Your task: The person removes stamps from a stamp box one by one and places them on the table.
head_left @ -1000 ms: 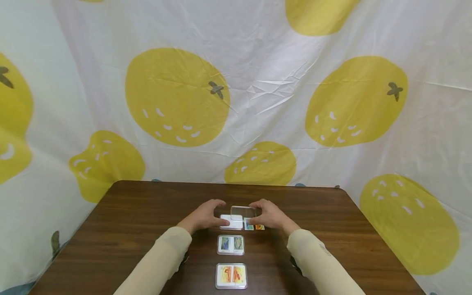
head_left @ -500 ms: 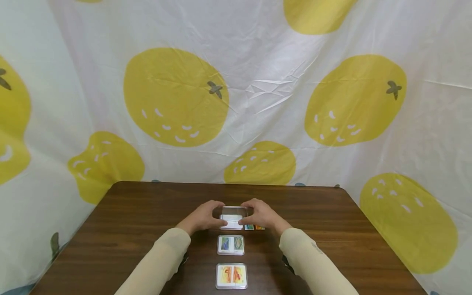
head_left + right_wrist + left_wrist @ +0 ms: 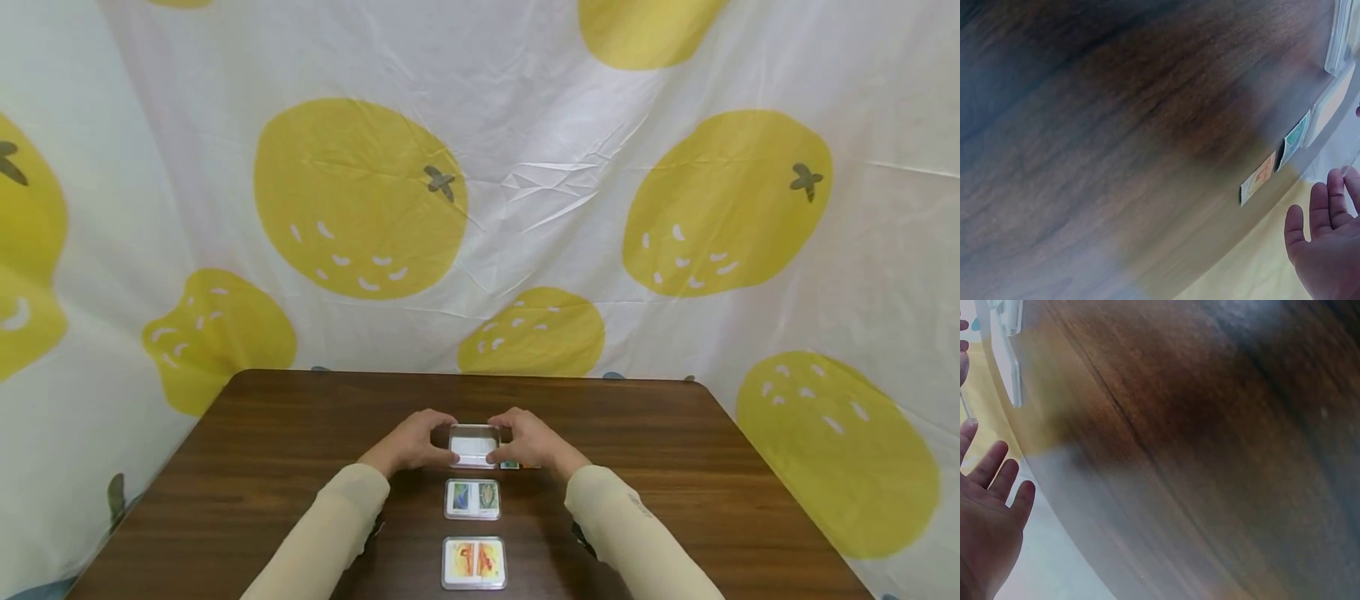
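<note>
Between both hands is a clear plastic lid (image 3: 474, 429), held by its left and right ends over a white-backed case base (image 3: 472, 448) and overlapping it in the head view. My left hand (image 3: 417, 439) pinches the left end between thumb and fingers; my right hand (image 3: 529, 437) pinches the right end. The left wrist view shows the left hand (image 3: 991, 531) with its lower fingers spread, the white base (image 3: 1005, 362) beyond. Close to the base's right side lie a green-blue stamp (image 3: 1294, 139) and an orange stamp (image 3: 1259, 178), partly covered by the right hand in the head view.
Nearer the body, in line with the base, lie a clear case with two green-blue stamps (image 3: 472, 500) and another with two orange stamps (image 3: 473, 563). The dark wooden table (image 3: 300, 467) ends before a lemon-print cloth (image 3: 525, 217).
Both hands have brought the clear lid leftward and then down, from beside the white-backed base to over it. The right hand has moved left; the left hand has shifted little.
</note>
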Motion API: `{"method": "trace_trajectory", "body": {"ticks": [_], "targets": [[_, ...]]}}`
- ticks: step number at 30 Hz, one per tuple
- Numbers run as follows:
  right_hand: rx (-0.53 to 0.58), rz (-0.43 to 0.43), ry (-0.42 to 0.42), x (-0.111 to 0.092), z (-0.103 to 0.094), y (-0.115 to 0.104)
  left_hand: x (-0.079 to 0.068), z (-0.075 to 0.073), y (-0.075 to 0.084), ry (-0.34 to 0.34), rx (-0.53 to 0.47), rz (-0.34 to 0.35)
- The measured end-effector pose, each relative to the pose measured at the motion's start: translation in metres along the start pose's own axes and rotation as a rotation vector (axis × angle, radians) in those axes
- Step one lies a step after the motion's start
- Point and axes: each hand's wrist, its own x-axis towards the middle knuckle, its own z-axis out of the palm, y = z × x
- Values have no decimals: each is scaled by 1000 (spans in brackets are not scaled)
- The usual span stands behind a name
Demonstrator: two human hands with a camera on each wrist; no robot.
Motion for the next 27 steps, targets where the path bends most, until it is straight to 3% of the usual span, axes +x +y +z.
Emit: {"method": "trace_trajectory", "body": {"ticks": [11, 19, 27], "targets": [[-110, 18, 21, 2, 10, 3, 0, 4, -5, -10, 85, -49], [-168, 61, 8, 3, 12, 4, 0, 5, -7, -3, 133, -38], [-209, 44, 12, 2, 15, 7, 2, 9, -10, -8, 163, -48]]}}
